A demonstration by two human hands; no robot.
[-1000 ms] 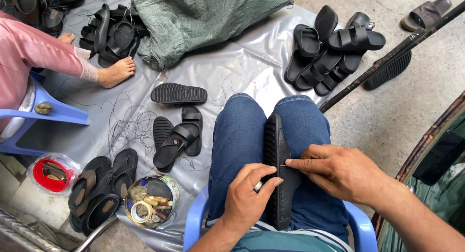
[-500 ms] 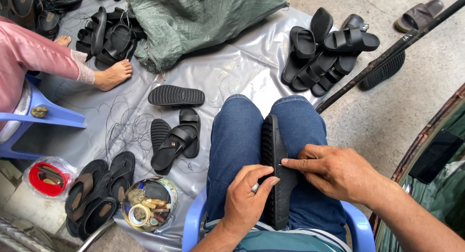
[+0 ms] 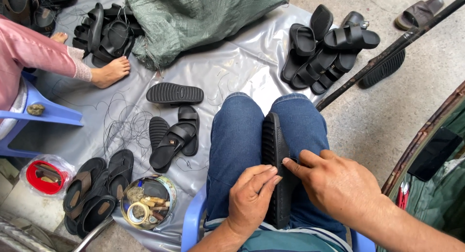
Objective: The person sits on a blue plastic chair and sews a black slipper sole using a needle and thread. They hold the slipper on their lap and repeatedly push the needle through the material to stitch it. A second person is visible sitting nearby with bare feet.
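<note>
1. Sole point(image 3: 277, 169): black, ribbed, stands on edge in the gap between the two jeans-clad thighs point(image 3: 237, 150), long axis running away from the body.
2. Left hand point(image 3: 249, 198): grip closed on the sole's near-left edge, fingers curled, fingertips pressed to the rubber about mid-length.
3. Right hand point(image 3: 339, 186): thumb and forefinger pinched together at the sole's right edge, just opposite the left fingertips. Whatever sits in the pinch is too small to tell.
4. The two hands nearly touch across the sole.
5. Chair point(image 3: 193, 223): blue plastic, seat edge shows under the left thigh.
6. Tin point(image 3: 147, 208): round, open, on the sheet just left of the chair; holds tape rolls and small bits.
7. Sheet point(image 3: 232, 73): grey plastic on the floor, loose black threads point(image 3: 121, 131) scattered over it.
8. Sandal point(image 3: 174, 138): black, strapped, lying across a second sole left of the knee; a lone ribbed sole point(image 3: 175, 93) just beyond it.
9. More sandals point(image 3: 94, 189) stacked near the tin's left side.
10. Sandal pile point(image 3: 329, 48) at top right, straddling the sheet's edge.
11. Green sack point(image 3: 203, 19) at top centre, on the sheet.
12. Another person: pink sleeve point(image 3: 34, 53), bare foot point(image 3: 111, 72) on the sheet, seated on a second blue chair point(image 3: 43, 114) at left.
13. Red lid point(image 3: 46, 176) in a clear bag, bottom left.
</note>
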